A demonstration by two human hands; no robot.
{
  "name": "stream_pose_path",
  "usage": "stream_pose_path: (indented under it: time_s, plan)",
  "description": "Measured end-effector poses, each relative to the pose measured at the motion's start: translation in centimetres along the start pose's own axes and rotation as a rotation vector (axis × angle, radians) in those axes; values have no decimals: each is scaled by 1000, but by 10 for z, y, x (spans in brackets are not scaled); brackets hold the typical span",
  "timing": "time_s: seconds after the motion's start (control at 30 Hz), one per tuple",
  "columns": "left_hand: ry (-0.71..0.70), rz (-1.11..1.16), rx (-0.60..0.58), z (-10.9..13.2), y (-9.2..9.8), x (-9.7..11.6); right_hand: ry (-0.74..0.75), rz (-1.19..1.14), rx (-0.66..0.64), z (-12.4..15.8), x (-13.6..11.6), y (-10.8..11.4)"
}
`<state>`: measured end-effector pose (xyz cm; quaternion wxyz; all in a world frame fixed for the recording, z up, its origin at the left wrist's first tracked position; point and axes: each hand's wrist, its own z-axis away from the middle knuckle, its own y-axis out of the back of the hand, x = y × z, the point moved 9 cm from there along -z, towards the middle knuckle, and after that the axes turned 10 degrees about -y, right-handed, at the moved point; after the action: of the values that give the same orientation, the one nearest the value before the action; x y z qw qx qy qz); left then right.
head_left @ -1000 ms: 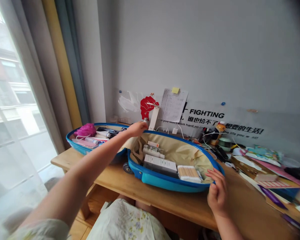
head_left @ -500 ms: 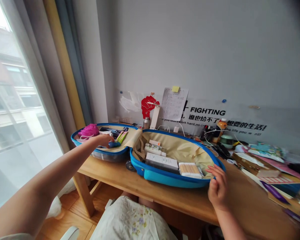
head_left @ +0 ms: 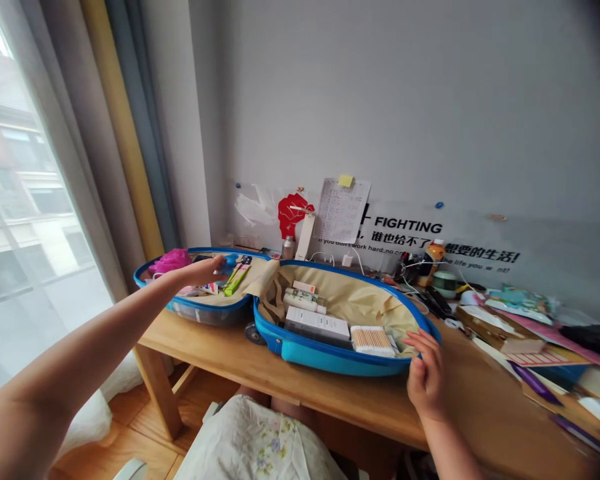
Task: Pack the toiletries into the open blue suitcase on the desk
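Observation:
A blue suitcase (head_left: 330,360) lies spread open on the wooden table, its two halves side by side. Over the left half, my left hand (head_left: 211,268) is closed round a small blue object (head_left: 230,261) whose kind I cannot make out. Close to it are a pink bath puff (head_left: 173,260) and a green-and-yellow packet (head_left: 237,279). My right hand (head_left: 426,370) curls its fingers over the right rim, thumb on the outside. Nearest to it inside lies a pack of cotton swabs (head_left: 373,340), beside a white-and-grey box (head_left: 316,325) and a white bottle (head_left: 304,300).
Papers, pouches and purple items clutter the right end of the table (head_left: 480,400). An orange-labelled bottle (head_left: 434,257), a jar (head_left: 444,283) and cables stand along the wall. Curtains (head_left: 130,120) hang at the window on the left.
My left hand has moved up and toward the back of the left half, carrying the blue object. More of the green packet shows. My right hand keeps its place on the rim.

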<state>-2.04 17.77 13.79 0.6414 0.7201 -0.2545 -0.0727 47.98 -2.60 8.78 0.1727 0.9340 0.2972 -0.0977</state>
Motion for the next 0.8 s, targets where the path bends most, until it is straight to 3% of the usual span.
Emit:
stream_pose_path:
  time_s: [0.1,0.2,0.3,0.43,0.6,0.8]
  plan:
    - [-118,72,60,-17,15,42,-1,0,12,0,0,1]
    - [-344,159,37,-37,15,114,-2,7,10,0,0,0]
    - [-495,94,-75,-60,-8,187,-7,13,3,1,1,0]
    - [-563,40,-213,-97,-56,258,-10,16,-8,1,1,0]
    - [-533,-53,-339,-139,-119,300,-18,-5,-6,0,-3,2]
    - [-523,-73,-425,-152,-170,310,-26,6,-23,0,-5,1]
